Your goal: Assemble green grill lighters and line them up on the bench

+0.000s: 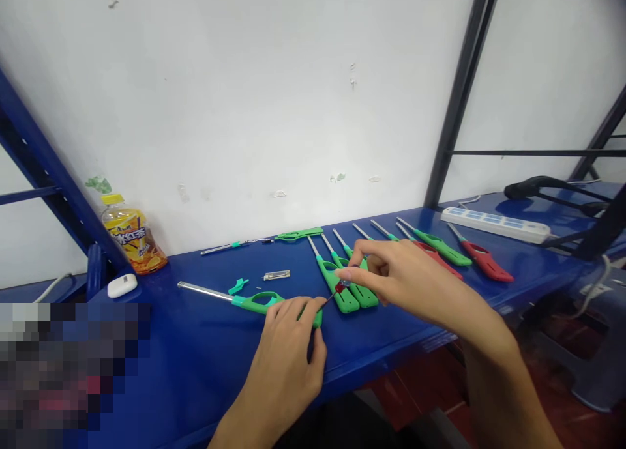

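My left hand (288,345) is closed over the handle end of a green long-necked lighter (252,302), whose silver tube points left on the blue table. Between the fingers of my right hand (396,270) is a small screwdriver (341,285) with a red and clear handle. Its thin shaft slants down to the lighter's handle beside my left fingertips; the tip is hidden. Behind lie a teal trigger-like piece (238,286) and a small metal-and-clear part (276,275). Farther back are a loose metal tube (220,248) with wire and a green handle shell (299,234).
Several green lighters (342,299) and red lighters (486,261) lie in a row on the right. A white power strip (493,224) sits beyond them. At left are a drink bottle (132,237) and a white case (122,285). The wall (274,110) borders the table's back.
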{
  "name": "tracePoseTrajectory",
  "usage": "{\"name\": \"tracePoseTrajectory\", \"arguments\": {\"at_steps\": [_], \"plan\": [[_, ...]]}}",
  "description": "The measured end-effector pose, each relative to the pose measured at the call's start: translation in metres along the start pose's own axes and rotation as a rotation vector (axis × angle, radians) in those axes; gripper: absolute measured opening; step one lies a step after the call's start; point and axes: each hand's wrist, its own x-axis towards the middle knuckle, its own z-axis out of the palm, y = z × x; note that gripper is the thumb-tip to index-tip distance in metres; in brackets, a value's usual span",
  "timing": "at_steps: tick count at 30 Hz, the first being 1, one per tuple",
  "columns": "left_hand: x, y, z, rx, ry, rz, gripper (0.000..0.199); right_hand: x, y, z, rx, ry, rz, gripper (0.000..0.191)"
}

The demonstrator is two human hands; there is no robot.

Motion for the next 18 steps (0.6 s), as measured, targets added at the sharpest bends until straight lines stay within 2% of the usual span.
{"name": "tracePoseTrajectory", "arguments": {"at_steps": [13,18], "plan": [[0.0006,-0.0007,-0.0004,-0.127,-0.048,-0.094,0.032,-0.0005,-0.0043,0.0056,0.031,0.028,-0.062,0.042],[0.0022,0.0002,-0.0073,-0.260,0.005,-0.183,0.028,0.0003,-0.0061,0.0053,0.046,0.037,-0.059,0.040]]}}
